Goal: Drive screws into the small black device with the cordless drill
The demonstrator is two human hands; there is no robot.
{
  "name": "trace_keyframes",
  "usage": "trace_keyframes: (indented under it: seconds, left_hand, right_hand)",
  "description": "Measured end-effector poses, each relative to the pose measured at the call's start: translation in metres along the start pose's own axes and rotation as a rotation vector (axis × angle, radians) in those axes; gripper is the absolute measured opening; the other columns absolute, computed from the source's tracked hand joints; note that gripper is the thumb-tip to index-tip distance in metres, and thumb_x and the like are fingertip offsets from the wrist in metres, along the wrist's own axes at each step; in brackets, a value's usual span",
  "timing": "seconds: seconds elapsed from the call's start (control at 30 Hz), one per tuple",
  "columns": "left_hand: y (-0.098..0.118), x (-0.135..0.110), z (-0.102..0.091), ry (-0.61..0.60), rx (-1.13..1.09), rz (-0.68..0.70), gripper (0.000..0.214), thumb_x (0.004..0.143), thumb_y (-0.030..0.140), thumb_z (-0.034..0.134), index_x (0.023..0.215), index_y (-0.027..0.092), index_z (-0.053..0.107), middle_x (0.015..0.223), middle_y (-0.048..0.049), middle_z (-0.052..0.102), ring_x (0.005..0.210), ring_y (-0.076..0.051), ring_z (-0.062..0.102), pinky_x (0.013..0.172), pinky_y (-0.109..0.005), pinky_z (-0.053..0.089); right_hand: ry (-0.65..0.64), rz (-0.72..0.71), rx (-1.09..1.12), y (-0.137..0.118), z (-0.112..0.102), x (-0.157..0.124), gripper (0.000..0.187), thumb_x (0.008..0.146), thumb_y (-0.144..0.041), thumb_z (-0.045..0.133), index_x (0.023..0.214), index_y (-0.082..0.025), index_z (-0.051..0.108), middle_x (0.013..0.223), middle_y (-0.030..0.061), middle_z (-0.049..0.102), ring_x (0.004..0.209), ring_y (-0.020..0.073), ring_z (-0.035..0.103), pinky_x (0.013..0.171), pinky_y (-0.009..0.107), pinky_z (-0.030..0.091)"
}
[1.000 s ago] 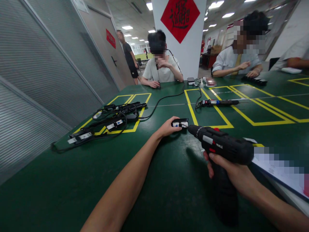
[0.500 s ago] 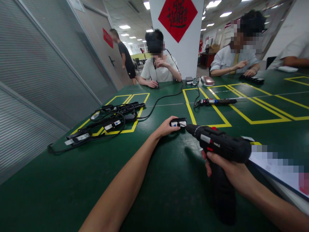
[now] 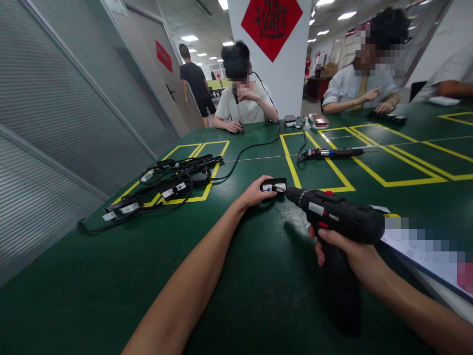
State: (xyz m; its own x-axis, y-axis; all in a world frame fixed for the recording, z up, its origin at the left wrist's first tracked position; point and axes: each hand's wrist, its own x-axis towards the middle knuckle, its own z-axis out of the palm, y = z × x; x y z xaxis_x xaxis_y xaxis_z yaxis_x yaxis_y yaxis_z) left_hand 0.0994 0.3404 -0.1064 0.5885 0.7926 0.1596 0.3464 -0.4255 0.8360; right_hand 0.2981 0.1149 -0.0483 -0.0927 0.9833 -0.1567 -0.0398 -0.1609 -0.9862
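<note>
My left hand (image 3: 254, 193) reaches out over the green table (image 3: 111, 276) and pinches a small black part with a white label (image 3: 274, 186), holding it down on the surface. My right hand (image 3: 351, 256) is wrapped round the grip of a black cordless screwdriver (image 3: 338, 217) with red buttons. The tool's tip points left and meets the right end of the small part. Both forearms stretch in from the bottom edge of the view.
A heap of black cabled parts (image 3: 162, 185) lies inside yellow floor-tape boxes at the left. A wired screwdriver (image 3: 332, 153) lies further back. Papers (image 3: 424, 251) sit at my right. Other people sit across the table; one walks off beside the grey partition wall.
My hands, the tool and the part stay together in place. The view has shifted slightly. The person in the background has walked further away.
</note>
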Motion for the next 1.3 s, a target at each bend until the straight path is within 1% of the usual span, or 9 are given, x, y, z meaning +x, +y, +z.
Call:
trace_keyframes:
  seconds: [0.2,0.37,0.5,0.8,1.1,1.3]
  left_hand:
    - [0.0014,-0.0005,0.0003,0.002,0.001,-0.016,0.055,0.065,0.035,0.065,0.115,0.018,0.047,0.097,-0.0027,0.059,0.081,-0.014,0.055,0.074,-0.027,0.045]
    - [0.0005,-0.0003,0.0003,0.007,0.009,-0.020,0.055,0.065,0.035,0.064,0.114,0.019,0.047,0.094,-0.0020,0.058,0.079,-0.014,0.055,0.072,-0.026,0.044]
    - [0.0007,0.0001,-0.0003,0.006,0.019,-0.019,0.055,0.065,0.036,0.065,0.114,0.019,0.047,0.094,-0.0019,0.058,0.078,-0.014,0.054,0.071,-0.025,0.044]
    - [-0.0010,0.0012,-0.0008,0.016,0.049,0.008,0.055,0.065,0.036,0.064,0.115,0.017,0.048,0.097,-0.0034,0.057,0.082,-0.015,0.054,0.074,-0.027,0.044]
    - [0.0017,0.0011,0.0003,0.006,0.047,-0.012,0.055,0.065,0.035,0.064,0.115,0.018,0.048,0.096,-0.0028,0.058,0.080,-0.014,0.054,0.073,-0.027,0.044]
    - [0.0022,0.0006,-0.0011,-0.004,0.035,-0.009,0.055,0.065,0.037,0.064,0.115,0.018,0.047,0.095,-0.0025,0.058,0.078,-0.014,0.054,0.072,-0.026,0.044]
  right_hand:
    - [0.005,-0.011,-0.021,-0.0031,0.0000,-0.0008,0.020,0.088,-0.033,0.047,0.090,-0.017,0.059,0.056,0.0007,0.061,0.053,0.0158,0.055,0.057,0.030,0.040]
    - [-0.001,0.001,-0.020,-0.0048,0.0000,-0.0012,0.022,0.087,-0.035,0.048,0.089,-0.016,0.059,0.056,0.0012,0.060,0.052,0.0157,0.054,0.052,0.029,0.039]
    - [-0.006,-0.013,-0.019,-0.0026,-0.0005,-0.0008,0.022,0.088,-0.035,0.047,0.090,-0.017,0.059,0.056,0.0009,0.060,0.053,0.0163,0.055,0.054,0.030,0.040]
    - [-0.009,-0.022,-0.014,0.0041,-0.0037,0.0010,0.022,0.088,-0.034,0.047,0.092,-0.017,0.060,0.058,0.0014,0.061,0.054,0.0167,0.056,0.057,0.032,0.042]
    - [0.010,0.001,-0.066,-0.0056,-0.0005,-0.0009,0.021,0.087,-0.035,0.048,0.086,-0.018,0.060,0.058,0.0016,0.063,0.057,0.0180,0.059,0.060,0.032,0.043]
    - [0.015,0.003,-0.070,-0.0028,-0.0007,-0.0007,0.023,0.088,-0.038,0.048,0.087,-0.018,0.060,0.058,0.0017,0.063,0.057,0.0182,0.059,0.061,0.033,0.042]
